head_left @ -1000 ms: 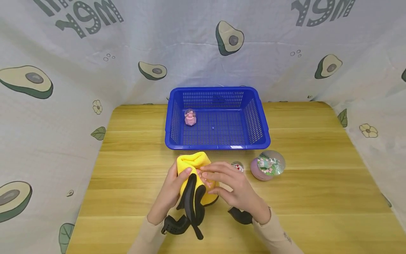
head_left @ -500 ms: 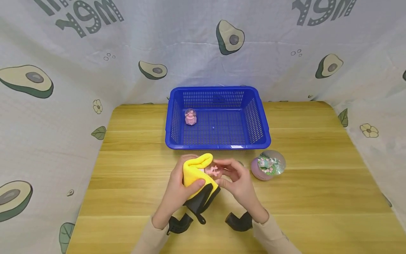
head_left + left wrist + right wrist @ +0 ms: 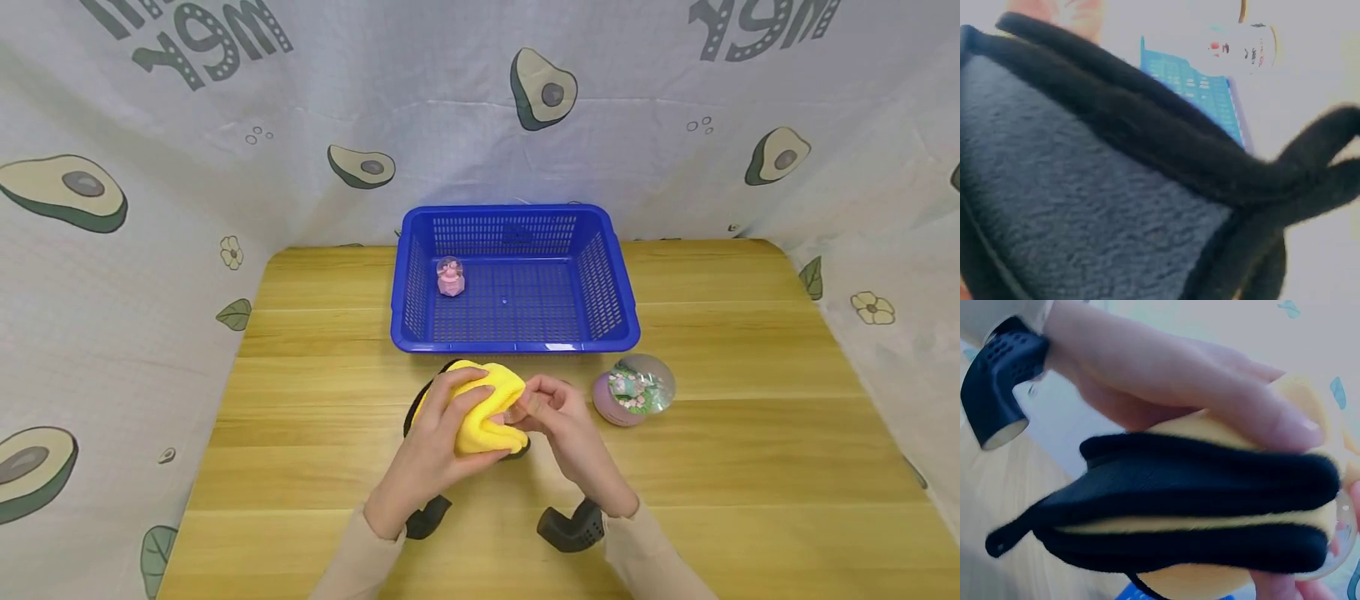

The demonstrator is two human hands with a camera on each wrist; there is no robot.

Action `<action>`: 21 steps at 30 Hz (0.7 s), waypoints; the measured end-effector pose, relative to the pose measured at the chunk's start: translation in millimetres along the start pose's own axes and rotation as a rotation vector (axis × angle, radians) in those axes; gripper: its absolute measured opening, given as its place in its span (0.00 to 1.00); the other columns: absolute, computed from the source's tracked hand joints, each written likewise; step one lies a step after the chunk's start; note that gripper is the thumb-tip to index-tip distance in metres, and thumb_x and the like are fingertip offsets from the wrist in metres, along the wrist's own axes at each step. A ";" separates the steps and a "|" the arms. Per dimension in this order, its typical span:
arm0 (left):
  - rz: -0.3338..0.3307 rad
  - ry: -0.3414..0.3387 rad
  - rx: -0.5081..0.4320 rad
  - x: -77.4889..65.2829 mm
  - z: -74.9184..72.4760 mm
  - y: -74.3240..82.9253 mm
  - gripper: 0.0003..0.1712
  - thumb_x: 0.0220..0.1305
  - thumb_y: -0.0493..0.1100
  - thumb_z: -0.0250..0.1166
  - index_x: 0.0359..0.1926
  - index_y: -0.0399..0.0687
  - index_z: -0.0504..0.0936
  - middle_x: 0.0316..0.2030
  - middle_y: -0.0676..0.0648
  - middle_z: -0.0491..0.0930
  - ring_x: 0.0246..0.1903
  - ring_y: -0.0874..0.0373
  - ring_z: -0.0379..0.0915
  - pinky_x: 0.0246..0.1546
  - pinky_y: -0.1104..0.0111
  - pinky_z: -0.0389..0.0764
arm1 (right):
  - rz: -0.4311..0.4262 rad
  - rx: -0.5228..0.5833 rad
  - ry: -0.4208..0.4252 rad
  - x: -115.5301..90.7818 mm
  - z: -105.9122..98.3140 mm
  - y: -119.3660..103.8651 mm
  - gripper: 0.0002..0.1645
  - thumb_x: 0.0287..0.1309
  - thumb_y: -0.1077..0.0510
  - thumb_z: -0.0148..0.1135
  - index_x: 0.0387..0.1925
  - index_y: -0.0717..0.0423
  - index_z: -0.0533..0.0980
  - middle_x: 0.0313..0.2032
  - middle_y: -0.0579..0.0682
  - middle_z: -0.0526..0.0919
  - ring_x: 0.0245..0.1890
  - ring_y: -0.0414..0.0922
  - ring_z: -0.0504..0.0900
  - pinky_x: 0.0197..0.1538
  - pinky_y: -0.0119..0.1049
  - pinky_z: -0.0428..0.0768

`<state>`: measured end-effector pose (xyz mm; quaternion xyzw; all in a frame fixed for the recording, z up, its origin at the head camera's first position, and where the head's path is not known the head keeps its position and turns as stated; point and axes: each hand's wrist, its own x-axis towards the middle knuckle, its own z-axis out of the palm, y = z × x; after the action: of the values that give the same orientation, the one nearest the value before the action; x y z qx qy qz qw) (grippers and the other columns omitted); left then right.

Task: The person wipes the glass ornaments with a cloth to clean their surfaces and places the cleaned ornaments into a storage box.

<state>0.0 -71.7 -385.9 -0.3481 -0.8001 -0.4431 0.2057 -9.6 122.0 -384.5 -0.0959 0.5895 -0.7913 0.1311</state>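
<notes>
My left hand grips a yellow cloth with black edging, bunched around a small snow globe. The clear dome and a bit of pink inside peek out at the cloth's right end; the base is hidden within the folds. Curled close at that end, my right hand holds the dome between its fingertips. In the right wrist view, the left thumb presses along the cloth, and the dome shows between right-hand fingers at the edge. A dark underside of the cloth fills most of the left wrist view.
Beyond the hands stands a blue plastic basket with a small pink snow globe inside. A larger snow globe with a purple base lies tilted on the wooden table, right of my right hand.
The left hand has turned over with the cloth, so its back now faces up and the black corners point away. The right fingers have closed in at the dome, covering the small red globe behind.
</notes>
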 end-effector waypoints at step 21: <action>-0.762 0.145 -0.951 -2.9 -2.4 -12.9 0.19 0.63 0.38 0.53 0.51 0.31 0.62 0.40 0.42 0.69 0.37 0.59 0.71 0.37 0.71 0.79 | -0.758 -0.579 -0.242 3.0 6.9 -4.0 0.21 0.57 0.56 0.65 0.49 0.63 0.77 0.50 0.58 0.80 0.52 0.50 0.77 0.56 0.39 0.74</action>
<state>-7.5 -79.6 -393.8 -0.0600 -0.5667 -0.8167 -0.0910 -10.7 115.8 -378.6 -0.4275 0.6895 -0.5700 -0.1304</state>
